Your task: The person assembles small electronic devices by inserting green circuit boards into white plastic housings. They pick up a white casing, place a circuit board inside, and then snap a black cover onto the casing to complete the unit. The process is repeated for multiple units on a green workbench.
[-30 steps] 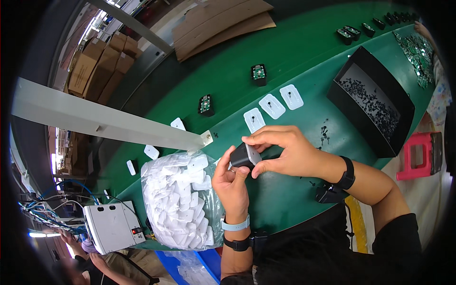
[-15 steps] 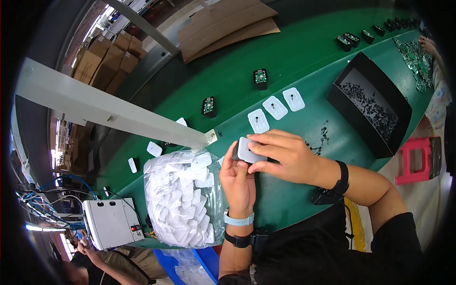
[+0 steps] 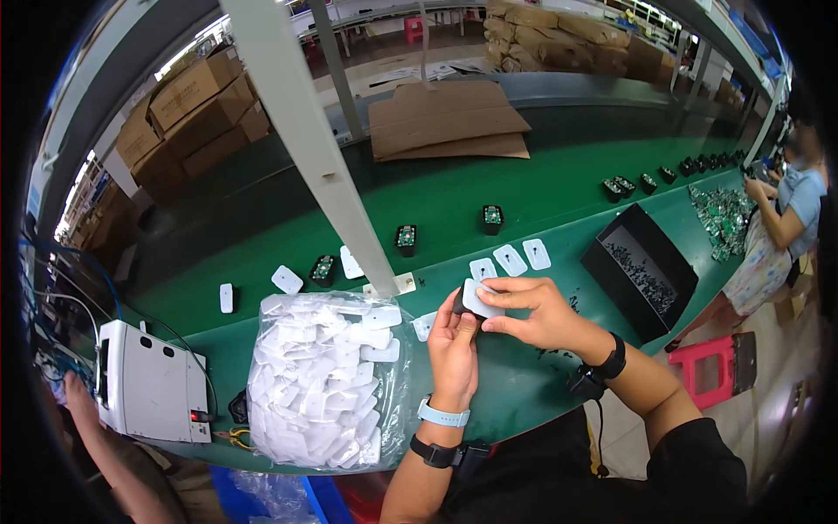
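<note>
My left hand (image 3: 454,354) is wrapped round a small black plastic case (image 3: 460,303). A white rounded cover (image 3: 480,299) lies over its opening, and the fingertips and thumb of my right hand (image 3: 546,314) grip that cover. The inside of the case is hidden. Just beyond, three white covers, one of them this near cover (image 3: 481,268), lie in a row with small black parts on them. Another white cover (image 3: 424,327) is beside my left hand. To the left, a clear plastic bag (image 3: 406,384) holds a heap of white covers (image 3: 314,384).
A black box (image 3: 602,262) of small black parts stands at right. Cases with circuit boards, such as this case (image 3: 406,238), line the green belt (image 3: 445,196). A metal post (image 3: 314,140) rises beyond the bag. A white machine (image 3: 153,384) stands at left. Co-workers are at both sides.
The view has tilted up and turned, showing more of the far room. Both hands still hold the case and cover together; the cover looks slightly more tilted.
</note>
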Demonstrator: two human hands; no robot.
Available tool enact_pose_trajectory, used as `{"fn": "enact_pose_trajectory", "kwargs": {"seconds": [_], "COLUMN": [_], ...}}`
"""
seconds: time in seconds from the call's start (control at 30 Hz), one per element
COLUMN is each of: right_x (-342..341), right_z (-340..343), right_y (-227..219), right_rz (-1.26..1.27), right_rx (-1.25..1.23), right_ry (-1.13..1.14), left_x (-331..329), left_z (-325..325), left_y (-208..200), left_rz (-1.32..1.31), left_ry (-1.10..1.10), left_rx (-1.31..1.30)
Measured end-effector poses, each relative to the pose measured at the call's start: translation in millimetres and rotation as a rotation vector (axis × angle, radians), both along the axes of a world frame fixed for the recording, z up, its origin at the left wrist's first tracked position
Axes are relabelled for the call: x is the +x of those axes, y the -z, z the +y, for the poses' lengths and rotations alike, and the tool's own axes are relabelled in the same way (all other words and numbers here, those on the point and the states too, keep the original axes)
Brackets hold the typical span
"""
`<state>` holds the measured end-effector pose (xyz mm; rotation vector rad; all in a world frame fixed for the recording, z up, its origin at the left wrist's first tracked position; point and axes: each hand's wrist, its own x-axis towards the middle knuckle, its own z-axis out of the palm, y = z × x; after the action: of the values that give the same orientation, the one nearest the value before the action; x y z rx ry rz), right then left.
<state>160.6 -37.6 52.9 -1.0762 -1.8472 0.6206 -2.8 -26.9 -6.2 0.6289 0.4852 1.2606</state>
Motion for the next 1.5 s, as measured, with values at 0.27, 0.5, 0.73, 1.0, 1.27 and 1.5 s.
{"fn": "enact_pose_trajectory", "kwargs": {"seconds": [0.27, 0.5, 0.73, 1.0, 1.27, 1.5], "right_x": [-32, -40, -38, -26, -20, 77], "right_z": [-19, -22, -24, -30, -27, 85], "right_y": [-5, -2, -16, -55, -45, 25], "right_rz": [-0.130, -0.291, -0.156, -0.344, -0.384, 0.136], "right_rx": [0.372, 0.553, 0.309, 0.163, 0.225, -0.239], "right_ry": [0.227, 0.312, 0.218, 0.142, 0.126, 0.505], "left_x": [-9, -16, -9, -6, -12, 14], "left_z": [-5, -4, -3, -6, -6, -7], "left_y": [-8, -16, -7, -20, -18, 6], "left_rz": [-0.181, -0.270, -0.118, 0.072, 0.182, 0.499], "left_ry": [0.093, 0.122, 0.094, 0.120, 0.157, -0.070], "left_rx": [-0.022, -0.013, 0.074, 0.392, 0.403, 0.349]}}
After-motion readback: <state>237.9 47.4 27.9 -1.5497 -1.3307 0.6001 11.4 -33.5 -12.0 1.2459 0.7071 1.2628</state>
